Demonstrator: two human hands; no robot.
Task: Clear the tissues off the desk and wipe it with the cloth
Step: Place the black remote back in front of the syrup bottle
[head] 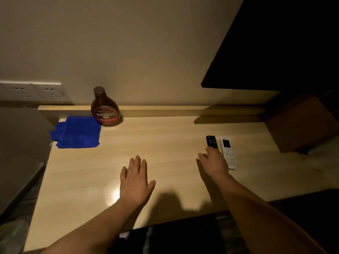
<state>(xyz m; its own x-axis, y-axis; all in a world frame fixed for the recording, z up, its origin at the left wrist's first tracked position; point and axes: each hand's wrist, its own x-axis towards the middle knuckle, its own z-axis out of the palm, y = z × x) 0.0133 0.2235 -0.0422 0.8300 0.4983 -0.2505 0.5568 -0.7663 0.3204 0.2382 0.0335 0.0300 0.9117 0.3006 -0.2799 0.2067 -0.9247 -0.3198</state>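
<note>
A blue cloth lies folded at the far left corner of the light wooden desk. No tissue shows on the desktop. My left hand hovers flat over the middle of the desk, fingers straight, holding nothing. My right hand reaches over the near end of a black remote; its fingers bend down over the remote, and I cannot see whether they grip it.
A brown syrup bottle stands at the back beside the cloth. A white remote lies right of the black one. A cardboard box sits at the right, a dark screen hangs above. Wall sockets are at the left.
</note>
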